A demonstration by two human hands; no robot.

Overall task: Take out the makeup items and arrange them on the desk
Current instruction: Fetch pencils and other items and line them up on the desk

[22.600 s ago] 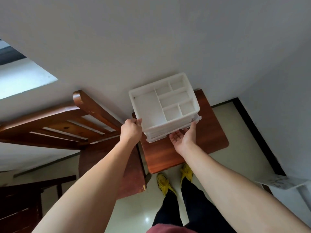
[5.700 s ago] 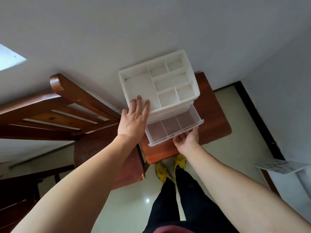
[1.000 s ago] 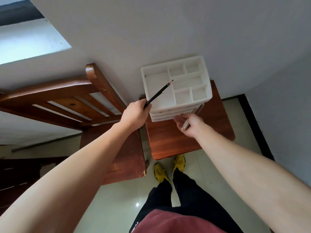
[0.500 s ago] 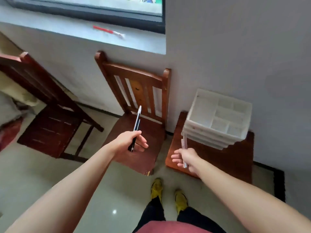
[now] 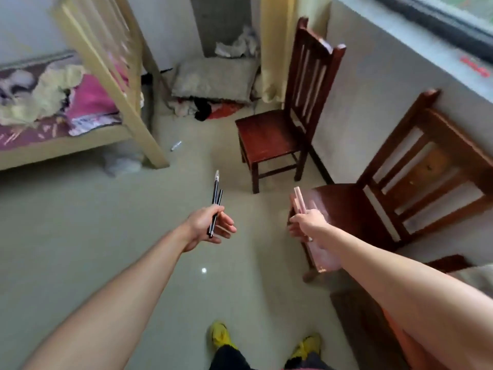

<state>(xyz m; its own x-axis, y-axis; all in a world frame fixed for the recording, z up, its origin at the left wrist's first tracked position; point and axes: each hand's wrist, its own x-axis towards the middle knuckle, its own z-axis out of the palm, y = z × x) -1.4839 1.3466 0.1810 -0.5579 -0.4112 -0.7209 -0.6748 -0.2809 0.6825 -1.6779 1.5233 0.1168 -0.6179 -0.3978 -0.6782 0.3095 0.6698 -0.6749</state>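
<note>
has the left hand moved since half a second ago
Yes. It was over the near chair's seat; now the left hand, holding dark pencils, is over the floor left of that chair.

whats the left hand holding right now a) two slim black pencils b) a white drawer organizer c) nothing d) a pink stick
A: the left hand grips two slim black pencils side by side; the pink sticks are in the right hand.
</note>
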